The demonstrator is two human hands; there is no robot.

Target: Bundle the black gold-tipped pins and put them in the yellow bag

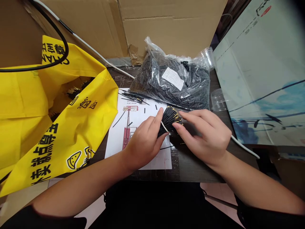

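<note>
A thick bundle of short black wires [169, 117] with gold-coloured tips fans out toward the right, bound by a white band. My left hand [146, 140] is closed around its bound end, thumb below and fingers along the top. From the right, my right hand [205, 133] has its thumb and forefinger curved loosely about the gold tips. Beneath the left hand lies a white printed sheet [111, 143] with a red drawing. More loose black wires [133, 97] lie across its top edge, and a few small black tube pieces are scattered on it.
Behind my hands is a clear plastic bag [152, 79] full of small black tubes. A yellow bag [100, 105] at left holds more gold-tipped wires. Clear plastic cups [219, 98] stand by a painted panel [259, 79] at right. Cardboard boxes [166, 25] form the back; a white cable [95, 52] crosses behind.
</note>
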